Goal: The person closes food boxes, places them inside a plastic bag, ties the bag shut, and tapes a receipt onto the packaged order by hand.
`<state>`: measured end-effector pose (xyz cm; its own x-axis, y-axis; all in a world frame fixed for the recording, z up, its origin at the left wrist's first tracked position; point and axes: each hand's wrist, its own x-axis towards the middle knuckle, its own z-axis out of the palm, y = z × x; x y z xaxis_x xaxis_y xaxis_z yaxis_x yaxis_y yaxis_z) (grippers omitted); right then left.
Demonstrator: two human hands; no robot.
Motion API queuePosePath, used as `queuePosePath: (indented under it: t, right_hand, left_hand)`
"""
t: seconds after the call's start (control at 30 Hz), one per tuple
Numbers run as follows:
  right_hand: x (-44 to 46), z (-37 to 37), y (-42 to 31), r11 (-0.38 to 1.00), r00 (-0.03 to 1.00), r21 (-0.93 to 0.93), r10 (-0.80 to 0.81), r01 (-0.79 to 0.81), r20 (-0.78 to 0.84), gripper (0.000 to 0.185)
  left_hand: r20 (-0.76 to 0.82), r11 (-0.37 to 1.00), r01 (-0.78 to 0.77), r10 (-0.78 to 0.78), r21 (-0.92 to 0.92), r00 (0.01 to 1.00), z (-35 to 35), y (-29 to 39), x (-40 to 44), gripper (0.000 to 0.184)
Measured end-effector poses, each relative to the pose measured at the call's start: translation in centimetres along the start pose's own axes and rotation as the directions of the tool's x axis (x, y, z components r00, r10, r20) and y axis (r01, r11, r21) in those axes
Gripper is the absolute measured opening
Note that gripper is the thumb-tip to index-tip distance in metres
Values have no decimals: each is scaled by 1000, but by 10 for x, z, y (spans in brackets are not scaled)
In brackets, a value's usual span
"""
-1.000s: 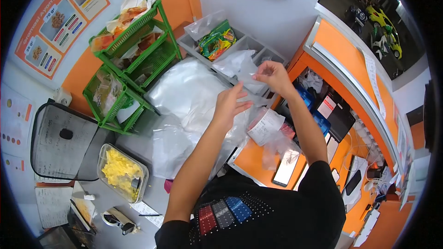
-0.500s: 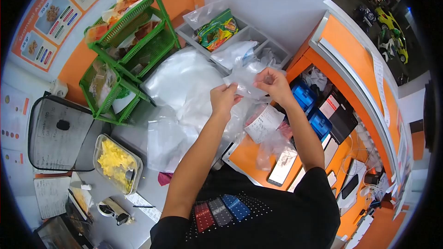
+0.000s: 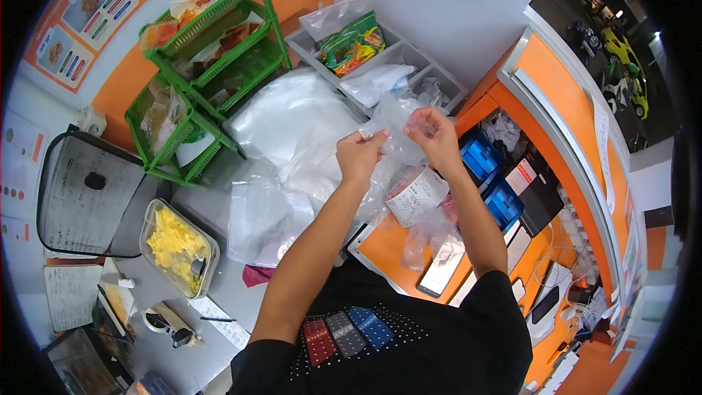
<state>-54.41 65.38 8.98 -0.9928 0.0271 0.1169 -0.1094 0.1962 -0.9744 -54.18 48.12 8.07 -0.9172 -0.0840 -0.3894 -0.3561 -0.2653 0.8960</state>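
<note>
Left hand (image 3: pixel 357 158): thumb and fingers pinching a small, clear, thin plastic bag (image 3: pixel 397 140).
Right hand (image 3: pixel 439 139): fingers curled, thumb at the bag's right side; cannot tell whether it grips.
Bag: between both hands, near the grey, divided plastic tray (image 3: pixel 398 54).
White printed paper slip (image 3: pixel 418 197): below the right hand.

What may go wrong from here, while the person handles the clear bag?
The clear bag looks thin; pinched by the left hand, with the right hand at its other side, it might tear or slip.
The labelled packet lies close to the right forearm, which could knock it.
The tub of yellow food stands uncovered, so something might fall in.
</note>
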Motion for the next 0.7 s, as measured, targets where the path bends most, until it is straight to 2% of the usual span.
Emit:
queuePosePath:
  t: [0.17,0.27,0.37,0.47,0.57,0.7]
  right_hand:
    - [0,1,1,999,1000,-41,5,-4,11,24]
    - [2,0,11,987,996,-134,-91,89,-8,18]
    - [0,-1,11,990,995,-133,-41,53,91,13]
    - [-3,4,5,997,994,-78,-16,25,110,11]
    - [-5,7,4,985,986,-129,-96,114,140,16]
    - [-6,8,5,986,979,-128,-82,108,188,17]
  left_hand:
    - [28,1000,27,-27,-2,999,-3,-4,2,25]
    - [21,1000,22,-22,-6,1000,-2,-4,1,25]
    - [27,1000,23,-24,3,999,-3,-3,1,27]
    - [22,1000,26,-26,-7,999,-2,-3,0,28]
    - [22,999,29,-29,-15,999,-1,-3,0,28]
    - [22,997,54,-53,-56,998,-1,-3,-1,31]
